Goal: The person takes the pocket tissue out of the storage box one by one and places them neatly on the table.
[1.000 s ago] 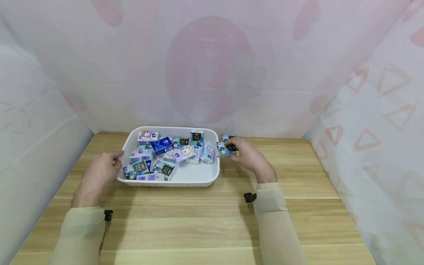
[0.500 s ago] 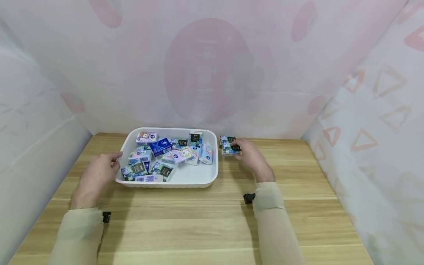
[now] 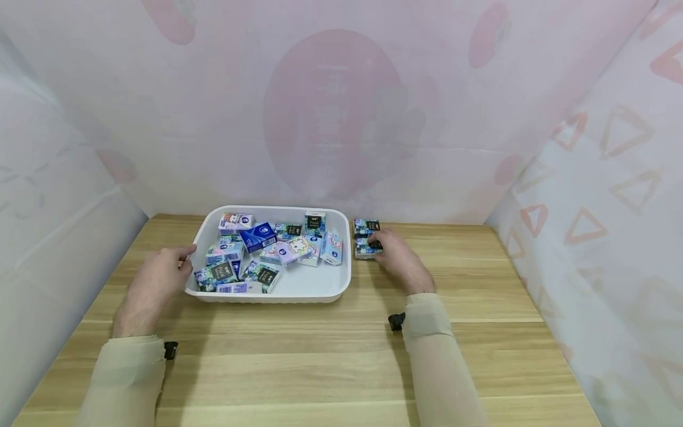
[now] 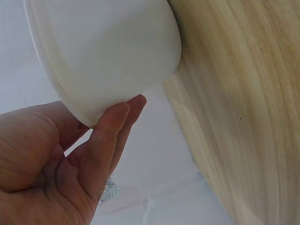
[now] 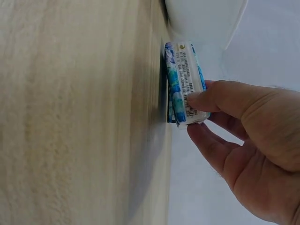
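A small blue floral tissue pack (image 3: 366, 250) with a dark label is pinched between the thumb and fingers of my right hand (image 3: 399, 261). In the right wrist view the pack (image 5: 185, 79) is tilted close over the table, its printed clear side facing the thumb. Just behind it lies a matching tissue pack (image 3: 366, 227) on the wood. My left hand (image 3: 157, 276) grips the left rim of a white plastic tray (image 3: 299, 299); in the left wrist view its fingers (image 4: 110, 122) press the outer wall. Several tissue packs (image 3: 258, 237) lie jumbled inside the tray.
The wooden table (image 3: 299, 367) runs out in front of the tray and to the right. A pale printed backdrop (image 3: 437, 178) rises behind it, with similar sheets at both sides. The tray's right wall stands close beside the two packs.
My right hand has carried its tissue pack from the tray's right rim slightly right, then toward me, lining it up in front of the other pack. The left hand stays at the rim.
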Action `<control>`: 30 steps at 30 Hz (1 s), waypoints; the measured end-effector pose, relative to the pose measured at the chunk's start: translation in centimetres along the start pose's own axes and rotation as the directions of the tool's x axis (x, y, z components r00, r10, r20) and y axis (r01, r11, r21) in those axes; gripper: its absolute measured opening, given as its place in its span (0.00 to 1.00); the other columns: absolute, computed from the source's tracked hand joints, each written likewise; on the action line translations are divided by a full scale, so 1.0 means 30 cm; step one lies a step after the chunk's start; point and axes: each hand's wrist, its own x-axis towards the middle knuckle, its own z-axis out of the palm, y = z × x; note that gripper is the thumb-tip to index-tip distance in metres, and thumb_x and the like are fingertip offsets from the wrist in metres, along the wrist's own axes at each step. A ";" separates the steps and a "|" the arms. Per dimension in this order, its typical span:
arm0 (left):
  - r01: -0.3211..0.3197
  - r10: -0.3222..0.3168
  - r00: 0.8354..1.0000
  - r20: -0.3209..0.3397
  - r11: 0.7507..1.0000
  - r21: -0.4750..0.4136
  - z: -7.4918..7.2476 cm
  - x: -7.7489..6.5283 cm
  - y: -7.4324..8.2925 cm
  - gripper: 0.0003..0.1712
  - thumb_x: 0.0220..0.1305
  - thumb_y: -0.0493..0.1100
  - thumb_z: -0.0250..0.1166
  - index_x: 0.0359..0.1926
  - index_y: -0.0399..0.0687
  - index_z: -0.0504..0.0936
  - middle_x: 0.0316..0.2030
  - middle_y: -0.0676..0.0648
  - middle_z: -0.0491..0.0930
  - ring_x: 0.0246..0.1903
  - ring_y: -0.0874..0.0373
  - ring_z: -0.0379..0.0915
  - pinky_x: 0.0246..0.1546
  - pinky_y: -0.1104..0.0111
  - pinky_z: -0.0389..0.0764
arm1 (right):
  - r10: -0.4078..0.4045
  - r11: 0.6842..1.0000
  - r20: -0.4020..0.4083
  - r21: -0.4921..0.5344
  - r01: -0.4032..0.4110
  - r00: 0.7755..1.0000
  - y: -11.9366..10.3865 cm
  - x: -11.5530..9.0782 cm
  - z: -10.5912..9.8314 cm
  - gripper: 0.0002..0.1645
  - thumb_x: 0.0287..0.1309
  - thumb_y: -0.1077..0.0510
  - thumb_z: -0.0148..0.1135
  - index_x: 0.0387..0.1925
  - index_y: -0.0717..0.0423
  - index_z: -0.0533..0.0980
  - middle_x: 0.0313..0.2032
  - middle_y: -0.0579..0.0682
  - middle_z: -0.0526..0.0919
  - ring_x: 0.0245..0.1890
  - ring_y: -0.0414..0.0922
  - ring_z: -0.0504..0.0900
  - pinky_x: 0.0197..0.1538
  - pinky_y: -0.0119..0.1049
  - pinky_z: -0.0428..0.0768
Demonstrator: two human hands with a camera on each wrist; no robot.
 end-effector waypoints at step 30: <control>0.021 -0.021 1.000 0.009 1.000 -0.001 0.000 0.000 0.004 0.33 0.89 0.35 0.52 0.87 0.28 0.67 0.76 0.13 0.71 0.51 0.33 0.80 0.33 0.59 0.78 | -0.004 0.999 -0.041 -0.036 0.002 0.999 -0.018 0.013 0.032 0.31 0.76 0.76 0.67 0.76 0.62 0.84 0.75 0.65 0.82 0.76 0.65 0.83 0.83 0.59 0.81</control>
